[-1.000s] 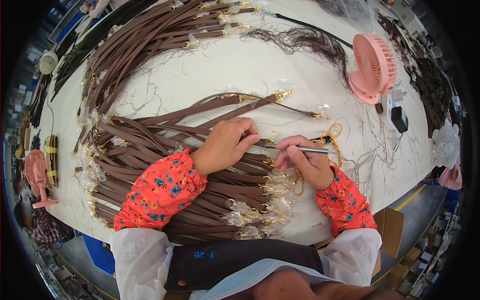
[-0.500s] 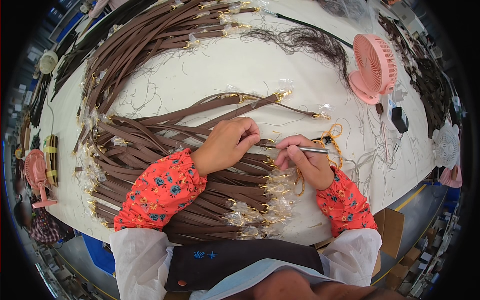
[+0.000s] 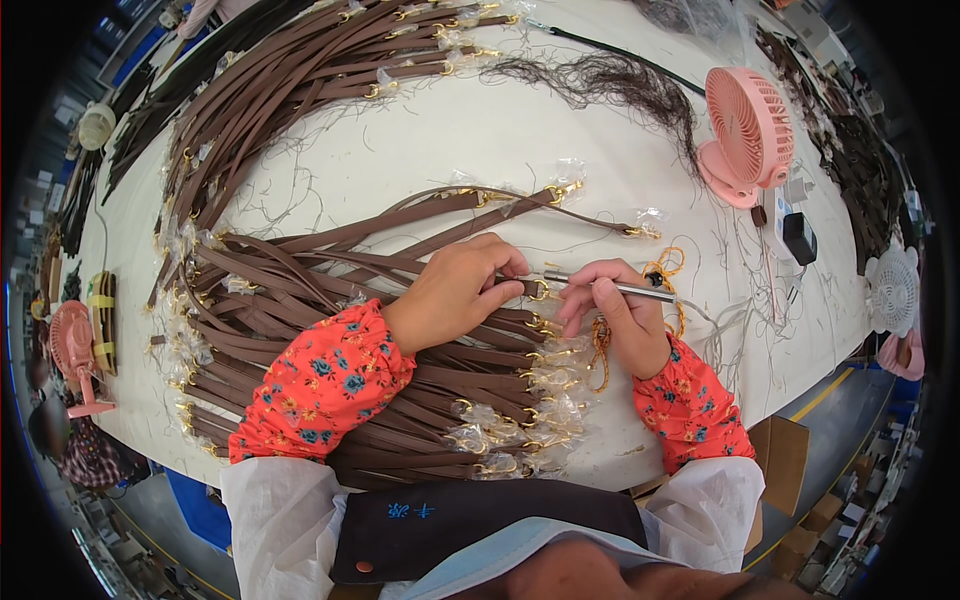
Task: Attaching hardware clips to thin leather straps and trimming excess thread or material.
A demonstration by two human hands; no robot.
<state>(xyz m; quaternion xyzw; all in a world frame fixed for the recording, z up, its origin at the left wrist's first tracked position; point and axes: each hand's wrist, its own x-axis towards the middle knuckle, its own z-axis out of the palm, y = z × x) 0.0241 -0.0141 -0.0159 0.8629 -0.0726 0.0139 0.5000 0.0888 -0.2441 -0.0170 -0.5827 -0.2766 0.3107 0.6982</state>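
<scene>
Between thumb and fingers, my left hand [image 3: 462,290] pinches the end of a brown strap [image 3: 509,281], close to its gold-coloured metal ring [image 3: 541,289]. My right hand [image 3: 622,312] is closed round a slim silver pen-like tool [image 3: 645,291], whose tip reaches toward the strap end by my left fingertips. Whether the tip touches the strap, I cannot tell. Under and around my left forearm lies a thick pile of brown straps [image 3: 440,378]. Their gold clasps are wrapped in clear plastic [image 3: 490,432]. An orange cord [image 3: 600,355] lies beside my right hand.
A second heap of brown straps [image 3: 290,75] curves along the far left of the white table [image 3: 420,150]. A pink fan [image 3: 748,135] stands at the far right, near a tangle of dark threads [image 3: 610,80]. An open cardboard box [image 3: 780,465] is below the right edge.
My right hand has shifted slightly right with the tool, baring the metal ring at the strap end. The left hand has moved a little right and keeps its pinch.
</scene>
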